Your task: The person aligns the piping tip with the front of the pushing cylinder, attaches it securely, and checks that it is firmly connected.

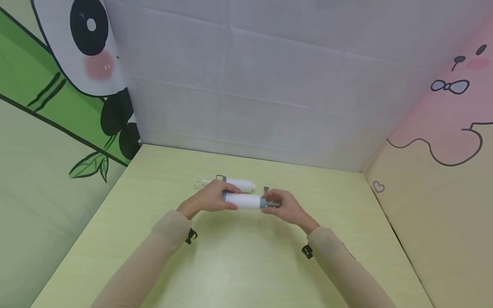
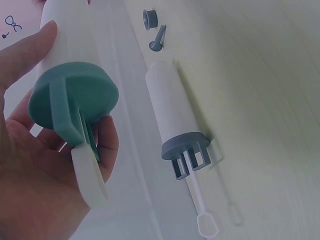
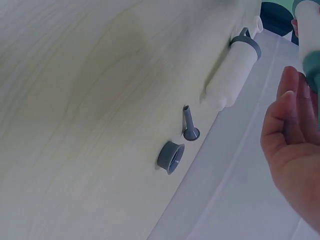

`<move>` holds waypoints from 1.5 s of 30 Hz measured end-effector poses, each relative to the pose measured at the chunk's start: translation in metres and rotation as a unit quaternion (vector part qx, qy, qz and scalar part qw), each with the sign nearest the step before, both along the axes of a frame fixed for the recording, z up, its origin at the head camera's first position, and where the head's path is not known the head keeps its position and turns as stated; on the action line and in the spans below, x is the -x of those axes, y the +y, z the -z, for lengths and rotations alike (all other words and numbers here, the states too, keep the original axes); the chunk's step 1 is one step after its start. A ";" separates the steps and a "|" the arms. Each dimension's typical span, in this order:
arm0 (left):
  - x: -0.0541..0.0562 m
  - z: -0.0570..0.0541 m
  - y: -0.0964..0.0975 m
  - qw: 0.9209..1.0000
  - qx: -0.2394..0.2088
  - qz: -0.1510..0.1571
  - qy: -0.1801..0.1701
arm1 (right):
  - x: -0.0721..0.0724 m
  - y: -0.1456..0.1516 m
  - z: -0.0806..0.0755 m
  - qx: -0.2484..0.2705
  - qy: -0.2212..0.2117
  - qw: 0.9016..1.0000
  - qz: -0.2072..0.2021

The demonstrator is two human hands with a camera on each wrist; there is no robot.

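My left hand (image 1: 215, 196) grips the rear of a white icing syringe (image 1: 243, 201), held level above the table. The fingers and thumb lie around its barrel, behind which the left wrist view shows a teal end cap (image 2: 75, 95) with a white plunger handle (image 2: 90, 175). At the syringe's other end my right hand (image 1: 286, 206) has its fingers and thumb around the slim teal nozzle (image 1: 272, 204). From the right wrist, the fingertips are right at the teal collar (image 3: 312, 67), with most of the nozzle out of frame.
A second white syringe (image 2: 175, 100) with a grey cap and pull handle lies just behind on the table (image 1: 239, 256). Beyond its tip are a loose grey nozzle (image 3: 190, 125) and a grey ring collar (image 3: 171, 157). A pale back wall (image 1: 250, 107) borders the table.
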State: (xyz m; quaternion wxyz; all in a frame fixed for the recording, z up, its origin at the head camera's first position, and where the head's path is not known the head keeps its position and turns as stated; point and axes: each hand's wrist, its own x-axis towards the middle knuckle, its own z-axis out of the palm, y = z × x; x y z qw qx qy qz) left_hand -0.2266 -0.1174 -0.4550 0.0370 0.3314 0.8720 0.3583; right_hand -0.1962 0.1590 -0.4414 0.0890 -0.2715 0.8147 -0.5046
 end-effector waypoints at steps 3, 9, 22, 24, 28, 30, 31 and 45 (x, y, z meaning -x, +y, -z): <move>-0.001 -0.001 0.000 1.000 -0.005 0.002 0.006 | -0.002 0.000 -0.002 -0.033 -0.007 0.999 0.004; -0.004 -0.003 0.001 1.000 -0.004 0.008 0.007 | 0.009 0.005 0.014 -0.046 -0.037 0.998 -0.004; 0.000 -0.003 0.006 1.000 0.018 -0.019 0.012 | 0.031 0.009 0.039 -0.049 -0.014 0.999 0.004; 0.001 -0.003 0.008 0.999 0.025 -0.026 0.014 | 0.035 0.011 0.039 -0.062 -0.018 0.998 -0.010; 0.003 -0.002 0.012 0.999 0.025 -0.036 0.019 | 0.036 0.011 0.026 -0.069 -0.029 0.996 -0.047; 0.005 0.000 0.015 0.999 0.025 -0.042 0.017 | 0.035 0.012 0.018 -0.064 -0.033 0.995 -0.062; 0.006 0.002 0.015 0.999 0.026 -0.043 0.018 | 0.034 0.011 0.015 -0.060 -0.039 0.995 -0.068; 0.010 0.025 0.017 0.996 0.062 -0.043 0.051 | 0.053 0.016 0.064 -0.028 -0.111 0.992 -0.049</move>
